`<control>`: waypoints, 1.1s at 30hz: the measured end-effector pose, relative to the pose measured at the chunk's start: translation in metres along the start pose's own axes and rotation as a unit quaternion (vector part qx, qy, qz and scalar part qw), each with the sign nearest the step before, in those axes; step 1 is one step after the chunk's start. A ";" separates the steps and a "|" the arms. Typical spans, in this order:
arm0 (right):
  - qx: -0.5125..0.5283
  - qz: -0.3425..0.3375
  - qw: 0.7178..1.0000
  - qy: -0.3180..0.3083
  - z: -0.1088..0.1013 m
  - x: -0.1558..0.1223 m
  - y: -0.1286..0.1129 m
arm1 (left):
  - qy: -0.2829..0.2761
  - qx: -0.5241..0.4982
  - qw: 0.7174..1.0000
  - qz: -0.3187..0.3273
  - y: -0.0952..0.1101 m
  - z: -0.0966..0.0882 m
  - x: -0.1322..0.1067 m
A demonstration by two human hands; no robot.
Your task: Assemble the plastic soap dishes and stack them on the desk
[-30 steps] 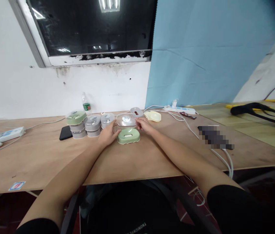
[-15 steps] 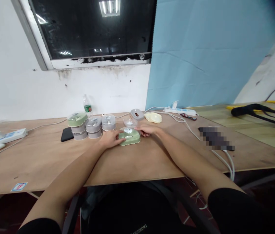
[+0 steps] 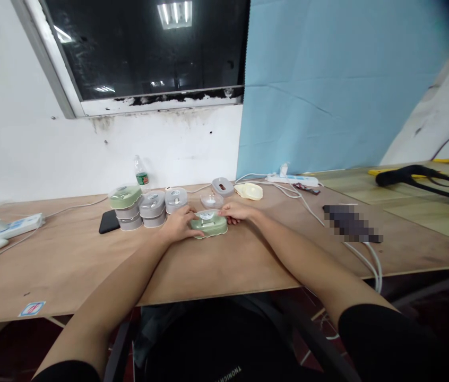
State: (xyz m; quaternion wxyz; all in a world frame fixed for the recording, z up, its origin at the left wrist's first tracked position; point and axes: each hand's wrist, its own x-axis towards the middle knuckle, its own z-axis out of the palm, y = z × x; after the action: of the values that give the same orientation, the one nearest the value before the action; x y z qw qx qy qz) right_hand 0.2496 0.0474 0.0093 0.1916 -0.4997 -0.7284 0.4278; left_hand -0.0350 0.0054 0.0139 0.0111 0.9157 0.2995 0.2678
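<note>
A green plastic box (image 3: 213, 229) with a rounded shape, a slot in its top and a clear cover with a round label sits on the table in front of me. My left hand (image 3: 180, 223) grips its left side, thumb toward the near edge and fingers at the back. At its far right corner my right hand (image 3: 237, 212) is closed, thumb and forefinger pinching the edge. Directly behind the box lies a clear plastic cover (image 3: 211, 200). The fingertips of both hands are partly hidden.
To the left stand stacked grey boxes (image 3: 153, 208), another green box (image 3: 124, 197) on top of one stack, a black phone (image 3: 109, 222) and a water bottle (image 3: 141, 172). Behind are a grey lid (image 3: 223, 187) and a cream-coloured piece (image 3: 249, 191). Cables and a power strip (image 3: 294, 180) lie right.
The clear cover at the green box's back looks lower and flatter on it now. My left fingers have shifted slightly round the box's far left side. The camera view has moved a little.
</note>
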 end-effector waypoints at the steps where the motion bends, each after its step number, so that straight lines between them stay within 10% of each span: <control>1: -0.001 -0.002 1.000 0.000 0.001 0.001 0.000 | -0.001 -0.001 1.000 0.003 0.000 0.000 0.000; 16: 0.019 0.000 1.000 0.001 -0.002 0.006 0.005 | -0.092 -0.094 0.989 -0.066 0.002 0.002 -0.004; 28: 0.139 -0.009 0.989 0.050 -0.005 0.003 0.009 | 0.063 -0.005 0.998 0.013 0.000 0.005 0.001; 33: 0.173 -0.017 0.982 0.079 -0.004 0.003 0.009 | 0.212 0.100 0.971 -0.039 -0.003 -0.011 0.000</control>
State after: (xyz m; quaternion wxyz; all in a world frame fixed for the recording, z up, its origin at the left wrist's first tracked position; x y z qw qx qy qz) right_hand 0.2567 0.0528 0.0036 0.3387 -0.4789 -0.6344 0.5033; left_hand -0.0421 0.0065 0.0228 -0.1333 0.8221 0.3558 0.4240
